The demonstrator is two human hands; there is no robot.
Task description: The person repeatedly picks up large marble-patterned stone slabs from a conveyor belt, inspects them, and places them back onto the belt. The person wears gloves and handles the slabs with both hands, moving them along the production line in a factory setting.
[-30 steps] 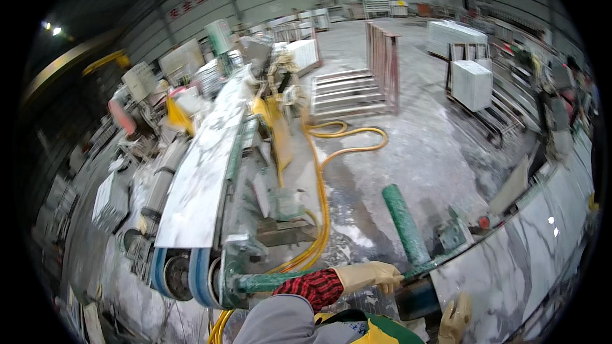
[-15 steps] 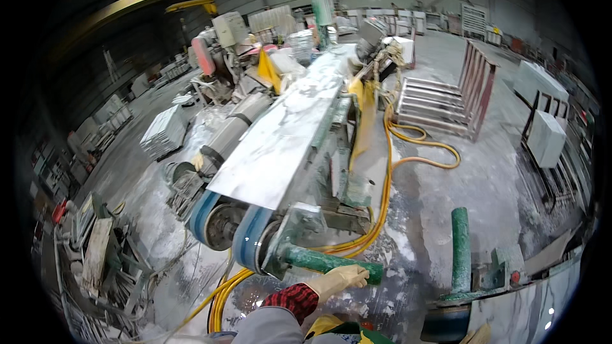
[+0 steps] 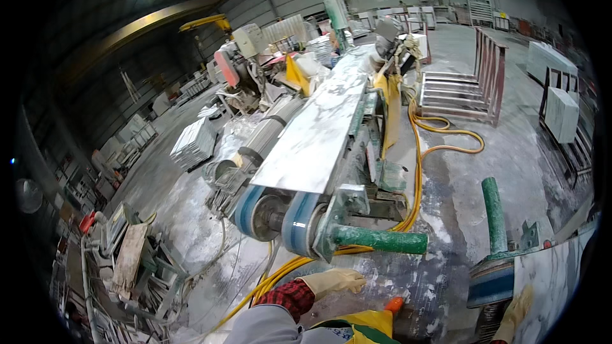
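White marble with grey veins forms the right slab (image 3: 554,267), which lies at the lower right with its near end on a blue belt (image 3: 491,288). Compared with the frame half a second earlier, the view has shifted so that the belt machine and its long slab (image 3: 319,146) appear farther right. The left hand (image 3: 335,282), which then overlapped the horizontal green pipe (image 3: 382,240), now appears below it with a gap between. The right hand (image 3: 519,309), earlier only partly visible at the lower edge, now shows more fully.

Both hands wear cream gloves. The left grip is released: the fingers extend loosely to the right, and nothing is seen in them. The right grip lies over the near left edge of the right slab; whether it is clenched on that edge cannot be told.

The long slab rests on two blue belts (image 3: 299,223) at its near end. The horizontal pipe juts rightward from this machine, beyond the left hand. An upright green pipe (image 3: 493,216) stands just behind the right-hand belt. Yellow hoses (image 3: 417,178) run across the floor (image 3: 459,159) beside the machine. Farther back stand a reddish metal rack (image 3: 491,76) and, at left, a slab stack (image 3: 194,143).
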